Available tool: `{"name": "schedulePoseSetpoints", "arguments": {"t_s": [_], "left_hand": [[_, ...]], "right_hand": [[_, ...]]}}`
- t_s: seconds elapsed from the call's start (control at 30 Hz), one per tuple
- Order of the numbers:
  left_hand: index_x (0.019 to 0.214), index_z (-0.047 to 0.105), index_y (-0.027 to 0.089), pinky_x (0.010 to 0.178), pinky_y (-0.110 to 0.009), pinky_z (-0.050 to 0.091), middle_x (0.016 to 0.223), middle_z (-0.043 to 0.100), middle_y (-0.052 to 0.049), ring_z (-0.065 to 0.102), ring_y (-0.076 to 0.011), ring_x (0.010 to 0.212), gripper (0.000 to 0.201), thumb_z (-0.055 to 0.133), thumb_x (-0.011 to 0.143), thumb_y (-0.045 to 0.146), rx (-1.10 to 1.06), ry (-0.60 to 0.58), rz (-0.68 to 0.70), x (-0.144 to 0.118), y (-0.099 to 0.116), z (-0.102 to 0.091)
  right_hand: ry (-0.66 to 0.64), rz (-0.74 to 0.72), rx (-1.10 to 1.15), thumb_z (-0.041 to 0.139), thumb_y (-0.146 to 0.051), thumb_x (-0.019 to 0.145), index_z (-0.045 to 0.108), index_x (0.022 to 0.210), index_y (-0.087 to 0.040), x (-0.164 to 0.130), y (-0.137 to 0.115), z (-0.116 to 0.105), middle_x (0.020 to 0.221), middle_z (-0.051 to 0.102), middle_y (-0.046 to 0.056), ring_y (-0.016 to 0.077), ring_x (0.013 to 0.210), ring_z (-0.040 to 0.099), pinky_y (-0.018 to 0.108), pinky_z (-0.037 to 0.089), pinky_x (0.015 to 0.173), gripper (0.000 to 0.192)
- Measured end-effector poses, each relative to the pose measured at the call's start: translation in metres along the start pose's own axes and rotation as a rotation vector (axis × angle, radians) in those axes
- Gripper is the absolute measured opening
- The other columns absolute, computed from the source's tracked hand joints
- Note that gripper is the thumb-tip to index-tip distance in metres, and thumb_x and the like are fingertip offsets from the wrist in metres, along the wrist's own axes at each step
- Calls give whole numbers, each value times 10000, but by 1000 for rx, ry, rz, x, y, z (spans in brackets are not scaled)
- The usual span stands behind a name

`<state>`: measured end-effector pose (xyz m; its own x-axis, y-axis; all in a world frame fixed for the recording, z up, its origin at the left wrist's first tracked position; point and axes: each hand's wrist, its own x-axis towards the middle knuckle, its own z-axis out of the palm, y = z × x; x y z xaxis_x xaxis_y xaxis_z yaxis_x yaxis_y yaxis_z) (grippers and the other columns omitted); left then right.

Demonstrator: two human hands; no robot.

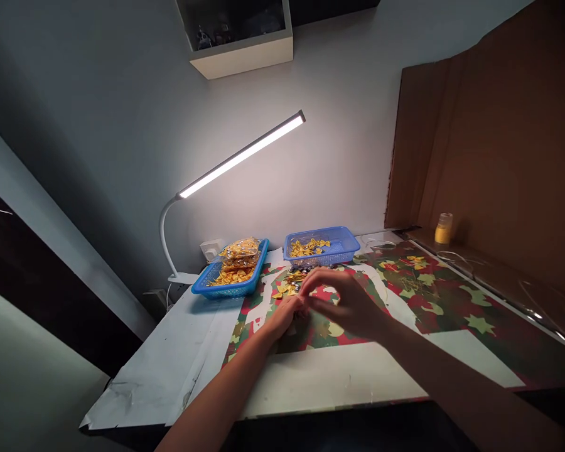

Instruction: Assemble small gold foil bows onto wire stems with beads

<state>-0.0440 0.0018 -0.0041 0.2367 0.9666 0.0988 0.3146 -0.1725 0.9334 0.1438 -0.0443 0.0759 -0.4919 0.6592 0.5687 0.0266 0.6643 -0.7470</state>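
Note:
My left hand (pixel 286 316) rests low over the patterned table cover, its fingers closed. What they hold is hidden behind the knuckles. My right hand (pixel 346 304) meets it from the right, with thumb and forefinger curved to a pinch at the left fingertips. Anything between those fingertips is too small to make out. Just beyond both hands lie yellow-gold bows (pixel 285 290) and some small shiny pieces, partly covered by the right hand.
A blue basket (pixel 225 290) with bagged and loose bows stands left, under a lit lamp (pixel 245 154). Behind the hands is another basket (pixel 343 240) with bows. At right are loose gold bows (pixel 417 262), a small yellow-filled jar (pixel 443 228) and a tall cardboard panel (pixel 494 138).

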Motion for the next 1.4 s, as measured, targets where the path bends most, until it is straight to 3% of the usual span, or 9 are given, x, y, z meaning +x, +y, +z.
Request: {"name": "schedulePoseSetpoints", "arguments": {"t_s": [0.1,0.2,0.3,0.6,1.07,1.27,1.4], "left_hand": [[577,488,173,553,-270,372,590,499,-21,444,-139,579,256,413,748,349,-100,-24,-15,-2,1,0],[578,484,164,536,-256,355,595,492,-13,429,-125,567,241,439,734,342,-182,-67,-44,-2,0,0],[575,462,170,537,-250,349,593,472,0,422,-121,569,232,458,722,349,-205,-71,-66,-1,-1,0],[571,462,169,571,-255,378,594,449,4,411,-125,593,242,464,728,354,-156,-66,-23,-2,8,1],[592,437,177,536,-240,325,603,447,13,383,-117,584,236,445,751,350,-63,-105,-9,-5,14,1],[811,440,199,521,-208,375,547,357,76,390,-98,512,183,475,809,378,-277,-84,22,-2,10,2],[872,455,194,467,-191,324,538,367,77,341,-94,481,216,439,838,406,-284,-41,44,3,6,0]], "right_hand": [[60,51,-215,658,-228,736,620,685,-198,17,42,-5,723,637,20,175,712,575,326,447,704,70],[48,178,-195,651,-230,720,616,690,-189,14,82,5,759,660,25,164,727,573,293,446,678,62],[86,185,-172,673,-225,693,625,721,-187,5,99,17,772,659,21,160,739,569,289,450,693,67],[140,128,-183,697,-272,717,637,735,-184,2,103,20,769,661,24,155,723,551,292,446,683,109],[91,114,-139,664,-279,772,635,695,-185,1,99,20,751,649,25,158,753,556,300,436,720,125],[80,191,-34,637,-307,763,625,721,-181,2,107,19,788,645,23,155,765,577,305,446,733,133],[42,321,123,656,-359,725,605,719,-167,2,114,21,816,648,35,139,683,586,289,465,652,199]]}}
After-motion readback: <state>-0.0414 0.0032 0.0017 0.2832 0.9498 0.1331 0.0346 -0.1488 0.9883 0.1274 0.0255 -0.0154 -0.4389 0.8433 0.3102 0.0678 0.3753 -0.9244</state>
